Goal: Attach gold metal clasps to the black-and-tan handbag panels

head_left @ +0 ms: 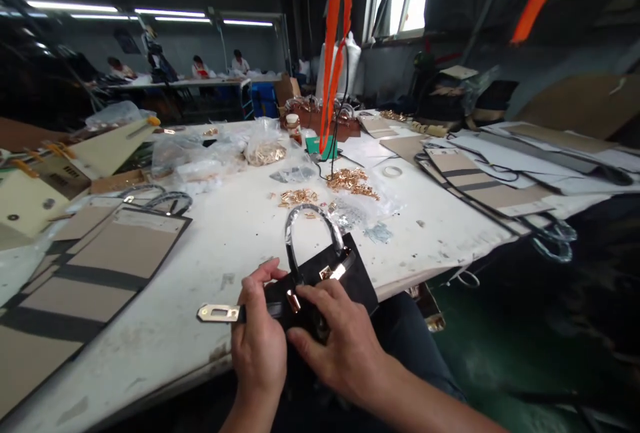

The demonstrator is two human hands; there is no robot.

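A black handbag (364, 280) rests tilted at the table's front edge, its arched handle (289, 233) wrapped in clear plastic. My left hand (260, 346) is closed around the bag's left side and a black strap, whose gold slotted end plate (220, 314) sticks out to the left. My right hand (345, 333) lies over the bag's front, fingers bent and gripping it near a small gold fitting (293, 301). Another gold clasp (334, 272) shows just above the right knuckles. The bag's lower part is hidden behind my hands.
Small gold fittings (350, 182) and silver pieces (379, 233) lie in piles beyond the bag on the white table (200, 273). Beige-and-black bag panels (125, 246) are stacked left, others (465, 176) right. Orange straps (334, 53) hang overhead. Several people sit far behind.
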